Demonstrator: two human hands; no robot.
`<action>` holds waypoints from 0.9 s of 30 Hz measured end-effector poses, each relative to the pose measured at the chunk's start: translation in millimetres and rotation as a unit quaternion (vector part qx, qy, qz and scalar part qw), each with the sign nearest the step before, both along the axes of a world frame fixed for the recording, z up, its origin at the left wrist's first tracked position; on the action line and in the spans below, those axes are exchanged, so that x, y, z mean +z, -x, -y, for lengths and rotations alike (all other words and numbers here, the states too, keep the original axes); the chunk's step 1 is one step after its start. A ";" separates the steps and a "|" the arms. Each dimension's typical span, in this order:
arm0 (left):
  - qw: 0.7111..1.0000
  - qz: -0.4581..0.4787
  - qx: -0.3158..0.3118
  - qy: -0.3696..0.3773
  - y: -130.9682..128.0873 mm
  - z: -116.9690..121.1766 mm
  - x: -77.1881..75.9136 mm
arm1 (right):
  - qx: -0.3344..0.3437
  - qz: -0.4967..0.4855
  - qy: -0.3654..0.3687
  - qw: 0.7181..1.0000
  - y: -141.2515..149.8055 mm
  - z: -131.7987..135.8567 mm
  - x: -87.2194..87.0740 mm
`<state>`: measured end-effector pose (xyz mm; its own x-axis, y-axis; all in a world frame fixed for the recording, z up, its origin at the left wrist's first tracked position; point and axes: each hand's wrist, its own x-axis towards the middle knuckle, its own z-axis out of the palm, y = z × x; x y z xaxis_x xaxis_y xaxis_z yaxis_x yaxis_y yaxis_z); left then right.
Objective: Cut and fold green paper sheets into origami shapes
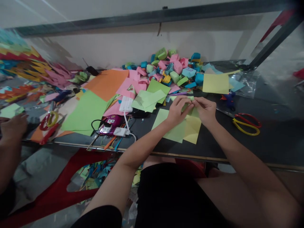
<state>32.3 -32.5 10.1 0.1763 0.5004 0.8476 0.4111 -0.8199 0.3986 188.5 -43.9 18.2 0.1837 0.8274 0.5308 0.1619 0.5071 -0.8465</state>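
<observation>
My left hand [178, 109] and my right hand [204, 109] meet above the dark table, fingers closed on a small piece of light green paper [191, 98]. Most of that piece is covered by the fingers, so its exact shape is hard to make out. Beneath the hands lie a pale green sheet [163, 125] and a yellow sheet [193, 128], partly overlapping. Scissors with red and yellow handles [247, 124] rest to the right of my right hand. Behind the hands is a heap of folded coloured paper pieces [175, 68].
Green paper [84, 112], orange paper [108, 83] and a purple power strip [111, 123] with white plugs lie to the left. Another person's hand [14, 125] is at the far left, near more scissors [49, 122]. A yellow sheet [215, 83] and a plastic bag [248, 84] lie back right.
</observation>
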 end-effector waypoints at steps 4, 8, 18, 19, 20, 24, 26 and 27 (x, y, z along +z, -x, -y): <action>0.998 0.032 0.001 0.044 -6.1 2.8 -5.1 | -0.008 -0.034 0.007 0.999 -1.1 -2.9 -4.3; 0.997 0.037 -0.007 0.064 -7.5 -2.4 -9.7 | 0.011 -0.051 0.009 0.999 -1.1 -4.7 -5.7; 0.990 0.091 -0.020 0.103 -7.4 -9.3 -10.7 | -0.034 0.061 -0.036 0.997 -5.6 -1.4 7.6; 0.991 0.086 -0.025 0.102 -6.2 -9.3 -9.6 | -0.033 0.069 -0.038 0.996 -6.5 -1.1 9.0; 0.992 0.078 -0.026 0.099 -5.0 -9.5 -8.4 | -0.027 0.074 -0.038 0.996 -7.2 -0.8 10.3; 0.994 0.060 -0.034 0.088 -2.1 -9.4 -5.2 | -0.003 0.077 -0.037 0.996 -7.7 1.2 14.0; 0.992 0.073 -0.045 0.095 -2.7 -8.5 -4.4 | -0.008 0.080 -0.040 0.996 -6.6 2.7 15.2; 0.990 0.081 -0.047 0.104 -3.3 -8.0 -4.2 | -0.012 0.081 -0.037 0.996 -5.9 3.2 15.7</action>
